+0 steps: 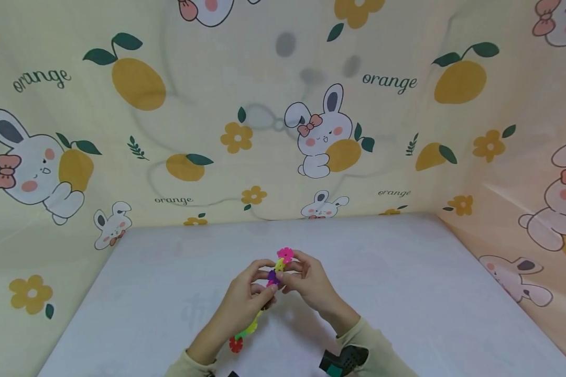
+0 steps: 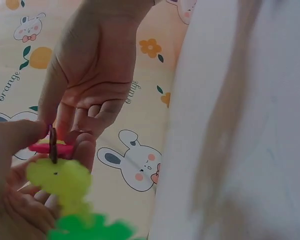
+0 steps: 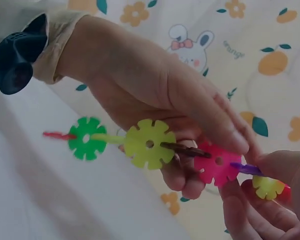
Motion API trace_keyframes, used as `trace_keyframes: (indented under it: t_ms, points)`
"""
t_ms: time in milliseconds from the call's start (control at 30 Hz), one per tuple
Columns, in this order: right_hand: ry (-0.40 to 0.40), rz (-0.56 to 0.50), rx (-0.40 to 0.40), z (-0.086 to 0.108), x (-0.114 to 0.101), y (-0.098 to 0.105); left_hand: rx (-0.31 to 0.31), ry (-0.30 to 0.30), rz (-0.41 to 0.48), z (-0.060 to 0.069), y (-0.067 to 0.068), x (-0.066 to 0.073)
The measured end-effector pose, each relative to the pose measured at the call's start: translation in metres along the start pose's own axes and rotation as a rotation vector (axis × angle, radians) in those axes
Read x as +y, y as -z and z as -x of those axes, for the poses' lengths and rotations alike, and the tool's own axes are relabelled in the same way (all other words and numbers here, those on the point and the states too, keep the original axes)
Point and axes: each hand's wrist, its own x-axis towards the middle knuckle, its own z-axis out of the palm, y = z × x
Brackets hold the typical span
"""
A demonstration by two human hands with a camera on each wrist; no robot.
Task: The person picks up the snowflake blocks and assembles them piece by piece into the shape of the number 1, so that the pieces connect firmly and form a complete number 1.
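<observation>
A chain of notched plastic interlocking discs (image 3: pixel 150 144) runs slantwise through both hands, raised off the table. My left hand (image 1: pixel 240 298) grips its middle around a pink disc (image 3: pixel 219 162) and a brown one. My right hand (image 1: pixel 316 285) pinches the upper part, by the purple disc (image 3: pixel 246 168) and a small yellow disc (image 3: pixel 268 187). Another pink disc (image 1: pixel 285 254) sits at the top end. Below my left hand hang yellow discs, a green disc (image 3: pixel 87 138) and a red disc (image 1: pixel 236 344) at the tail. Fingers partly hide the middle discs.
Beneath the hands lies a white tabletop (image 1: pixel 160 293). A cloth backdrop (image 1: pixel 207 94) printed with rabbits and oranges rises behind it and at both sides. A black wrist device (image 1: pixel 344 360) is on the right sleeve.
</observation>
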Motion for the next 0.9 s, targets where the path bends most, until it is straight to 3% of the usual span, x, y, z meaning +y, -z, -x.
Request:
trace_keyframes:
  t_ms: [200, 433, 667, 900]
  points:
    - [-0.027, -0.049, 0.008, 0.001, -0.003, 0.004, -0.016, 0.008, 0.041, 0.000, 0.005, 0.005]
    - [-0.042, -0.069, 0.012, 0.000, -0.008, 0.014, -0.085, -0.032, -0.096, 0.003, 0.023, 0.008]
    - [-0.088, -0.086, 0.091, -0.002, -0.009, 0.030, -0.239, 0.064, -0.175, 0.006, 0.047, 0.005]
    - [-0.084, -0.120, 0.162, -0.006, -0.007, 0.043, -0.288, 0.093, -0.176, 0.003, 0.049, 0.000]
